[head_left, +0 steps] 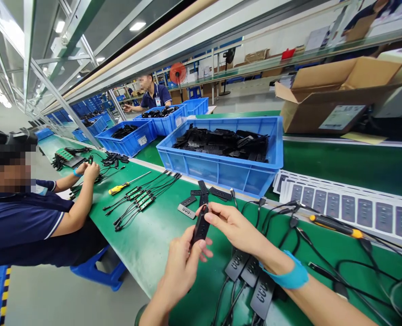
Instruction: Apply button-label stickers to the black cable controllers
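A small black plastic casing (200,227) is held upright and slightly tilted between my two hands over the green bench. My left hand (183,259) grips its lower end between thumb and fingers. At its top end, the thumb and fingertips of my right hand (228,222) pinch it; a bit of red shows there, too small to name. Several loose black cover plates (188,200) lie just beyond my hands. Below my right forearm rest several black casings with slots and cables (262,296). Left of my hands are green circuit boards with black cables (143,199).
A blue bin (221,174) full of black plastic parts stands ahead. A yellow screwdriver (119,188) lies to the left, an orange-and-black one (336,225) to the right beside loose cables. Sticker sheets (360,210) line the right. A co-worker (27,222) sits at left; an open carton (336,99) stands behind.
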{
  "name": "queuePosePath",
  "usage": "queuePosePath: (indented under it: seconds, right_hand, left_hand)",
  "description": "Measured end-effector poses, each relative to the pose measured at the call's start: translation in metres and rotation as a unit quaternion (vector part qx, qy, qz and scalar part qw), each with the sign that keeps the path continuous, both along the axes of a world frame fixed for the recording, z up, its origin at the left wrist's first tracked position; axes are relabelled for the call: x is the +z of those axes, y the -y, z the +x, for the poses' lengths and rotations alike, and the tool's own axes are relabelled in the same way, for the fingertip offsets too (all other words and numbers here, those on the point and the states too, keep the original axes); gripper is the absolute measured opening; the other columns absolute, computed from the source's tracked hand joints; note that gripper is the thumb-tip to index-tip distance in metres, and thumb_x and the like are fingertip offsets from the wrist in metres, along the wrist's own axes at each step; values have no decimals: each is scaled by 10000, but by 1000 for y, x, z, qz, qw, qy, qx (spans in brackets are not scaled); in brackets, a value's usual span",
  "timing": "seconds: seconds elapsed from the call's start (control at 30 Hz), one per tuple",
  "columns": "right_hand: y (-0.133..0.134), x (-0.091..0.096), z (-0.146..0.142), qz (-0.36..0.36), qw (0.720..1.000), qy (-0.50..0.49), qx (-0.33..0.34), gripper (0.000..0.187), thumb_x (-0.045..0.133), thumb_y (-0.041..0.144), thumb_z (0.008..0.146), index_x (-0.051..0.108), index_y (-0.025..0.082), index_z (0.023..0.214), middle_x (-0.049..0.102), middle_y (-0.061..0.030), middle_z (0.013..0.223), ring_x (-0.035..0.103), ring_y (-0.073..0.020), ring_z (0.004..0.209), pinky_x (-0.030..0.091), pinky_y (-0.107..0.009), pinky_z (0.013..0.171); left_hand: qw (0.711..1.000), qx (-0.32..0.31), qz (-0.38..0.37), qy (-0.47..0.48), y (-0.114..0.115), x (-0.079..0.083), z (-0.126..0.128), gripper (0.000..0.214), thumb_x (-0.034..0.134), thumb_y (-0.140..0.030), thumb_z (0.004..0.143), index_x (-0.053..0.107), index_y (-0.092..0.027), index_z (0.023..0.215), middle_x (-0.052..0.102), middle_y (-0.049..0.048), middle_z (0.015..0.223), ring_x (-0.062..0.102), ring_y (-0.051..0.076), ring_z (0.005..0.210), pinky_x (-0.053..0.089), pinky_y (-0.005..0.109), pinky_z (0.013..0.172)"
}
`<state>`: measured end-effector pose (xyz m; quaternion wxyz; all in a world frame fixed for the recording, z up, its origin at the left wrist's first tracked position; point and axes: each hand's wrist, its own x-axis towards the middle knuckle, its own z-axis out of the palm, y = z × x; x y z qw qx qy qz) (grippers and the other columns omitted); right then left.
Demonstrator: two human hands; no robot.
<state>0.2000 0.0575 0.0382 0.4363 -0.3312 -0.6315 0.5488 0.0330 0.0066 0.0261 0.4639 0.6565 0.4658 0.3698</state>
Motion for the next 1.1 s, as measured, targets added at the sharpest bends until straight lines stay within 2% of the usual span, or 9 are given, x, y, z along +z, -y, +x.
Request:
queuePosePath:
  seconds: [0.1, 0.23, 0.37, 0.53, 0.67, 0.77, 0.87, 0.97, 1.1]
  right_hand:
    - [5, 1, -2, 3, 999, -10, -33, 376, 563, 549, 884, 620, 179, 845, 604, -31, 759, 557, -170, 716, 477, -305, 684]
    - [3, 9, 8, -52, 984, -166, -33, 409, 687, 561, 762, 615, 194, 925, 598, -33, 803, 519, -135, 649, 426, -259, 573]
    - [-13, 19, 38, -90, 952, -214, -198, 363, 680, 507, 743, 572, 212, 926, 510, 32, 657, 329, -78, 472, 231, -214, 427]
    - [-34, 9, 90, 33, 922, 60, -381, 287, 619, 407, 780, 546, 213, 979, 540, 43, 582, 472, -134, 508, 367, -265, 528]
    - [-42, -7, 113, 113, 813, 374, -430, 240, 657, 327, 753, 620, 189, 945, 638, -55, 762, 605, -246, 727, 451, -363, 683]
    - [-45, -16, 99, 188, 760, 476, -401, 229, 615, 263, 814, 657, 151, 1009, 641, -145, 985, 587, -318, 984, 456, -417, 825]
    - [-52, -26, 60, 181, 821, 489, -232, 163, 556, 233, 889, 680, 176, 977, 659, -106, 979, 621, -259, 944, 468, -360, 829]
    - [-63, -42, 19, 156, 842, 499, -133, 147, 637, 296, 873, 684, 196, 970, 683, -91, 981, 654, -249, 901, 486, -330, 786]
    - [-78, -59, -15, 111, 827, 532, -144, 464, 618, 447, 884, 589, 80, 1167, 667, -228, 1022, 669, -344, 902, 500, -387, 713]
  left_hand:
    - [999, 2, 24, -29, 1, 3, -2, 299, 446, -369, 975, 616, -153, 1091, 699, 50, 800, 609, 115, 570, 501, 222, 562]
    - [999, -30, 4, -41, -1, 9, -7, 312, 499, -372, 948, 630, -188, 1163, 615, 40, 848, 581, 136, 687, 521, 236, 605]
    - [995, -55, -63, -52, -4, -2, -8, 328, 596, -390, 877, 652, -188, 1129, 515, 18, 823, 538, 143, 689, 509, 241, 555]
    - [988, -70, -126, -62, 2, -31, 12, 271, 699, -306, 797, 597, -184, 1016, 538, -38, 700, 542, 115, 592, 448, 218, 547]
    - [974, -77, -30, -210, 10, -48, 32, 259, 734, -292, 786, 639, -186, 1002, 585, 10, 834, 585, 139, 637, 485, 258, 596]
    - [934, -91, 85, -336, 11, -51, 34, 349, 738, -410, 784, 672, -207, 1060, 614, 62, 922, 630, 222, 779, 530, 329, 670]
    - [915, -79, 140, -369, -1, -49, 18, 383, 660, -467, 840, 656, -216, 1130, 618, 68, 949, 632, 232, 802, 539, 357, 710]
    - [916, 32, 165, -364, -31, -47, -21, 244, 580, -317, 901, 639, -207, 1111, 609, 68, 969, 624, 226, 826, 524, 368, 762]
    - [894, 215, 177, -350, -83, -51, -88, 211, 521, -198, 882, 576, -126, 1072, 538, 131, 1015, 559, 321, 1008, 457, 493, 889]
